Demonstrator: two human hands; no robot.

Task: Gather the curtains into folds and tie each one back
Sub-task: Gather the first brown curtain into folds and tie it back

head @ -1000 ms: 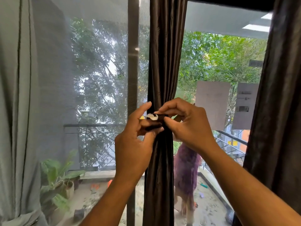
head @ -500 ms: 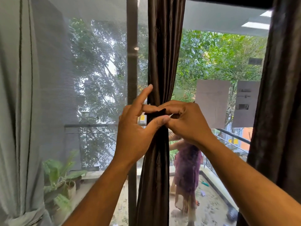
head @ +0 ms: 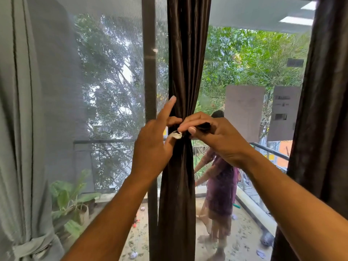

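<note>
Window behind; dark curtain [head: 185, 72] bunched between hands. Left hand [head: 153, 147] pinches white tie-end [head: 176, 135]; right hand [head: 216, 136] grips dark band [head: 204, 126].

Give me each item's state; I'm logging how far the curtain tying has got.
Middle brown curtain: gathered, cinched at mid-height.
Tie band: wrapped round, white end loose.
Left hand: pinching the white end.
Right hand: gripping the band.
Grey curtain: tied back low.
Right brown curtain: hanging, no tie visible.
</note>
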